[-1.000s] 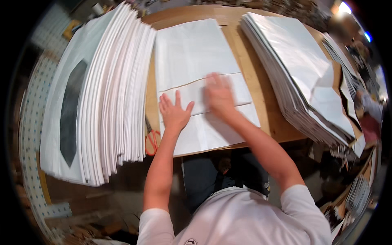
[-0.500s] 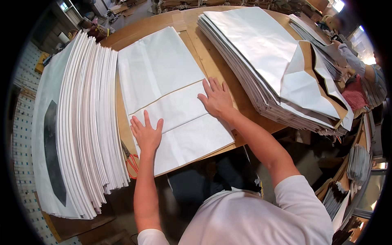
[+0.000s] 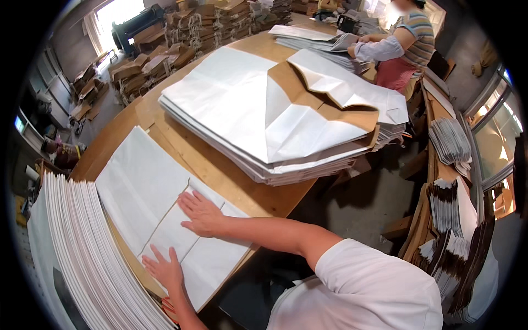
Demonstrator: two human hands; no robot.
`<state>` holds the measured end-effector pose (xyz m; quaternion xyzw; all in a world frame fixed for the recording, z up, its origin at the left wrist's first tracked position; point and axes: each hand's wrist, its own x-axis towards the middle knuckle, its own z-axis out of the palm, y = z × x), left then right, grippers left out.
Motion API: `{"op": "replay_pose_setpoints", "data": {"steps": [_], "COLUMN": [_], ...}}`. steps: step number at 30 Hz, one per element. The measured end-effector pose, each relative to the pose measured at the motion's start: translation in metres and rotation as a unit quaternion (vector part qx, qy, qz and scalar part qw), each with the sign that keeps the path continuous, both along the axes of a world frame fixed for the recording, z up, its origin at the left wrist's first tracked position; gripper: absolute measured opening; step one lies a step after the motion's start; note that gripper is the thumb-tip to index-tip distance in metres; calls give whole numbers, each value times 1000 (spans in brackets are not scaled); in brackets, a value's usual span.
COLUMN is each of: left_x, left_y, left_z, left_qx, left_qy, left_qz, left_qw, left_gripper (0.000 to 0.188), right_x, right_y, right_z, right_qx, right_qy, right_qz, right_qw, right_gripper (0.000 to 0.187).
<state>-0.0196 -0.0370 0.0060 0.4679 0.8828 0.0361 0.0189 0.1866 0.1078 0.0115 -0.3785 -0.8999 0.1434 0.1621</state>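
Flat on a white paper bag [image 3: 144,190] at the near edge of a wooden worktable [image 3: 220,170]: both bare hands, palms down, fingers spread wide, nothing gripped. Left hand [image 3: 164,269] pressed on the bag's folded bottom flap close to the table edge; right hand [image 3: 201,213] laid further up, across the fold line where the flap meets the bag's body. Bag lying lengthwise, running away from the body toward upper left, its far end well beyond the fingertips.

Just to the left, touching or nearly touching the bag's side, a thick stack of white bags standing on edge [image 3: 82,258], fanned like pages. Beyond the right hand, across a strip of bare wood, a tall flat pile of white-and-brown paper bags [image 3: 264,121], topmost bag with one corner flap opened to show brown lining. At the far end of the table, another person in a striped shirt [image 3: 410,44], hands on a separate pile of bags [image 3: 313,38]. Bundles of brown paper [image 3: 165,55] stacked on the floor at upper left; more bag stacks on a rack at right [image 3: 451,143].
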Motion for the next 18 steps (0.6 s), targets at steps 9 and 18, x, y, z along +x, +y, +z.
{"op": "replay_pose_setpoints", "data": {"steps": [9, 18], "left_x": [45, 2], "left_y": [40, -3], "left_z": [12, 3], "left_qx": [121, 53], "left_qy": [-77, 51], "left_qz": [-168, -158], "left_qw": [975, 985], "left_gripper": [56, 58], "right_x": [15, 15], "right_y": [9, 11], "right_z": [-8, -4], "right_qx": [11, 24], "right_qy": [25, -41], "right_qz": [-28, -43], "right_qw": [999, 998], "right_gripper": [79, 75]}}
